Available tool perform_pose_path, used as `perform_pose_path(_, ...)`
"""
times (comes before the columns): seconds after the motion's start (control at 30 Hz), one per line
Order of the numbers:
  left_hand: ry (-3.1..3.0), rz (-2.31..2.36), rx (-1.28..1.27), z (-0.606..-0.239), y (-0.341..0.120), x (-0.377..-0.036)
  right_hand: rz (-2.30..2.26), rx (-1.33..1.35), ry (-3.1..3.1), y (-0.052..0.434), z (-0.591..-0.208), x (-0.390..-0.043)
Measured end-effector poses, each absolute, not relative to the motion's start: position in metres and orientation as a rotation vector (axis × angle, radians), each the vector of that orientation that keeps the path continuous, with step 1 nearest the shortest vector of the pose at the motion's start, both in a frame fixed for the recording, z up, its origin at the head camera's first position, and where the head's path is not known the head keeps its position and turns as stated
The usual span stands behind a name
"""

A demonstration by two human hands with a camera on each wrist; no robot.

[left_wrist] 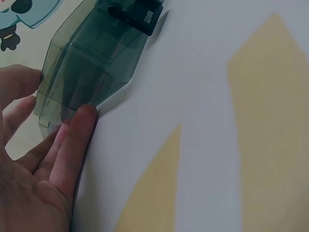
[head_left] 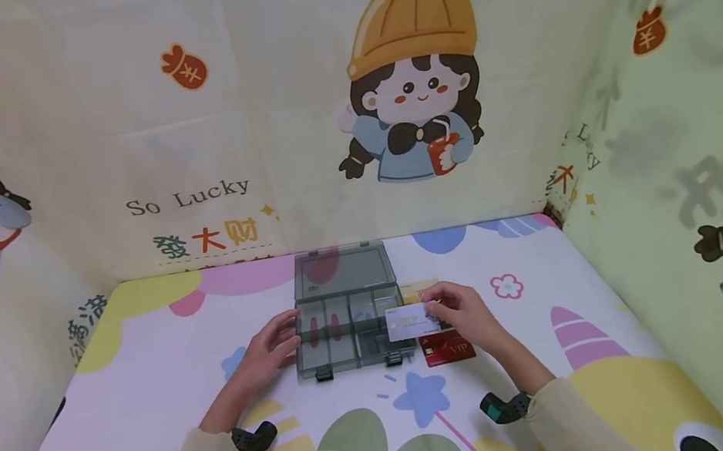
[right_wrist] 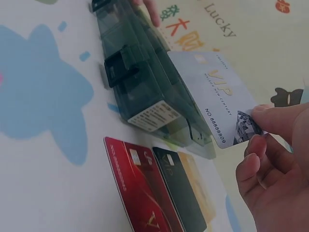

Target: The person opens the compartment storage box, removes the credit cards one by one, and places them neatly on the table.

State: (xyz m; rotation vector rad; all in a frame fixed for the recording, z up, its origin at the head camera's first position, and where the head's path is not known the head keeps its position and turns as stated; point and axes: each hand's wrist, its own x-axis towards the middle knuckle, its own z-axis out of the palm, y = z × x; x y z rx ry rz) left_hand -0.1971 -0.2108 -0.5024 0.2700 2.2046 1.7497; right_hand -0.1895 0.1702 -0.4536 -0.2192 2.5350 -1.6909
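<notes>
While the right hand [head_left: 462,312] pinches a silver-white VIP card [head_left: 411,321] by one corner between thumb and fingertips, the card hangs over the right end of a smoky, see-through compartment box [head_left: 349,332]. It is pale and glossy, with faint "VIP" lettering, a printed number along one edge and a small dark faceted emblem [right_wrist: 246,126] near the gripped corner. The left hand [head_left: 268,352] lies with straight fingers against the box's left side, a fingertip [left_wrist: 86,116] touching its wall; it grips nothing. The box lid [head_left: 343,271] stands open at the back, and two dark latches sit on the front edge. Whether the compartments hold anything is hard to tell through the tinted plastic. Just right of the box, on the patterned table cover [head_left: 142,352], lie a red card [right_wrist: 137,181], a dark card [right_wrist: 181,191] and a yellow card [right_wrist: 200,186], overlapping, each partly hidden.
</notes>
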Motion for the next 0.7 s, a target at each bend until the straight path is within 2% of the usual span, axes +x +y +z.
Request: perform_pose_path(0.7,2.212,1.732,0.257,-0.501,-0.212,-0.195,-1.675,-0.171,2.573,0.191,-0.458,-0.187)
